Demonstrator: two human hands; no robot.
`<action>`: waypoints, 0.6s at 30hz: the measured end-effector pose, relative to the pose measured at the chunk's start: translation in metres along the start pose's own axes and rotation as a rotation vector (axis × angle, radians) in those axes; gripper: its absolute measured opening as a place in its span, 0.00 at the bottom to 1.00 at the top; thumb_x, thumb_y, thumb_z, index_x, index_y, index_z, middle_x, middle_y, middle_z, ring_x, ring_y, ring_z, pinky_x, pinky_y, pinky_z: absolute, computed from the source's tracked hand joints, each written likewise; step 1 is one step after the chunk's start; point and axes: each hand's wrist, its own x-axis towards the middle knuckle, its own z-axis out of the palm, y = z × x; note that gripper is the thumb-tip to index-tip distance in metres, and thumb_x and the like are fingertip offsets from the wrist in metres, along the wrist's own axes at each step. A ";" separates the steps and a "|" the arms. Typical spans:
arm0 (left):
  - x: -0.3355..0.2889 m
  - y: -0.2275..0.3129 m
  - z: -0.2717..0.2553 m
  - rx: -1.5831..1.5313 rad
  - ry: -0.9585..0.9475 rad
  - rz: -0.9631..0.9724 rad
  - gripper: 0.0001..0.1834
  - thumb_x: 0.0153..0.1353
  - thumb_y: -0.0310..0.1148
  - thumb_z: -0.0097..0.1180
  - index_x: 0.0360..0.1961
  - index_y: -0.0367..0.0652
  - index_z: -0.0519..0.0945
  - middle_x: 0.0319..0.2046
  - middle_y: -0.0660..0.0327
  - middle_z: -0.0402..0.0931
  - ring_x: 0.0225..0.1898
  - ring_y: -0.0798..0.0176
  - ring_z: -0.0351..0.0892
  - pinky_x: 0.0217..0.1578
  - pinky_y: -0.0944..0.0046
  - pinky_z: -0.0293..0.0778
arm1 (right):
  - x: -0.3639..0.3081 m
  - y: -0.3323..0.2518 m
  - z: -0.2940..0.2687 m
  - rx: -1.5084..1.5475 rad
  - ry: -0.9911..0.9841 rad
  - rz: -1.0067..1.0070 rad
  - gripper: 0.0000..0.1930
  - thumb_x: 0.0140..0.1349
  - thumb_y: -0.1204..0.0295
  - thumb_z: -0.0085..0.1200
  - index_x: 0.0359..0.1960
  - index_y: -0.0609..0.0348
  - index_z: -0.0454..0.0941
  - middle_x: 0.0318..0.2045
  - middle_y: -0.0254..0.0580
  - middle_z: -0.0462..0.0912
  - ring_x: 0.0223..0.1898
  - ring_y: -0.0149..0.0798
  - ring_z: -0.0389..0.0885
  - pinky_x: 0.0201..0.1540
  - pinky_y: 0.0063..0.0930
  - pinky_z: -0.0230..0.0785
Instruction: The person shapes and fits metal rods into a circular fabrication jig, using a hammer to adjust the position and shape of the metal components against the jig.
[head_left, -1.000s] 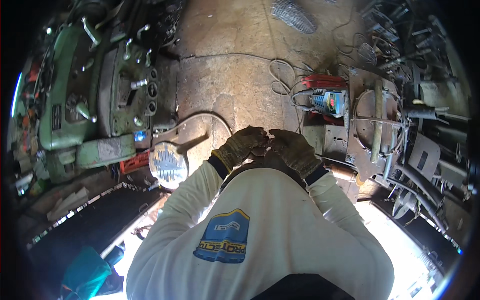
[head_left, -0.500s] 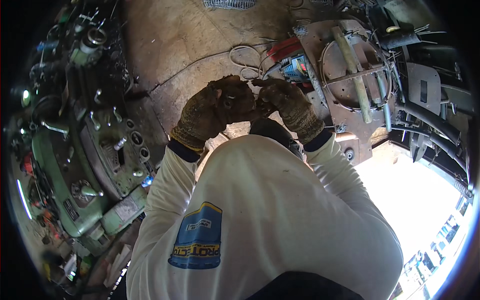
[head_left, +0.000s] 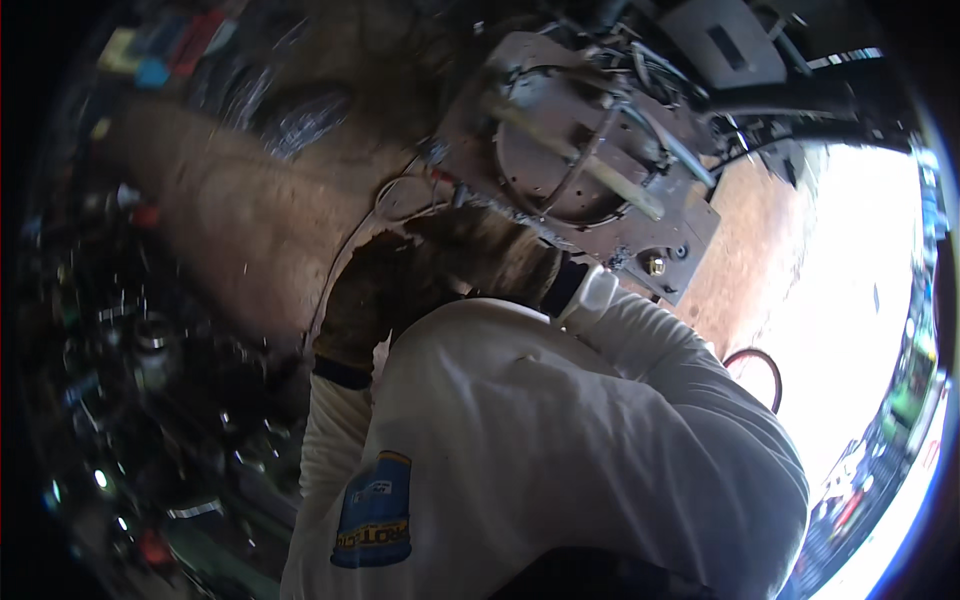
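Note:
My left hand [head_left: 365, 300] wears a dark, dirty work glove and sits in front of my white shirt. Close beside it, my right hand [head_left: 520, 262] is gloved too, its dark cuff just below the edge of a brown steel plate [head_left: 688, 235]. Shadow and motion blur hide the fingers of both hands, and whether anything lies between them cannot be made out. On the plate is a round metal frame [head_left: 510, 170] with a worn bar [head_left: 610, 183] lying across it.
A cable [head_left: 345, 245] loops over the brown floor [head_left: 225, 200]. Dark, blurred machinery [head_left: 150, 350] with levers stands at the left. Black pipes [head_left: 790, 100] and metal scraps lie beyond the plate. Bright daylight falls at the right, near a thin round hoop [head_left: 775, 375].
My view has swung to the right, so the steel plate appears nearer the middle and the machinery lower left. My gloved hands have come closer together and are more blurred.

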 end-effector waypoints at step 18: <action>0.117 0.091 -0.074 1.243 -0.653 0.645 0.25 0.69 0.30 0.48 0.67 0.42 0.65 0.59 0.52 0.73 0.58 0.57 0.75 0.60 0.59 0.72 | 0.079 -0.056 0.068 -1.498 0.524 0.122 0.22 0.61 0.58 0.57 0.51 0.60 0.78 0.40 0.51 0.83 0.41 0.53 0.84 0.43 0.41 0.78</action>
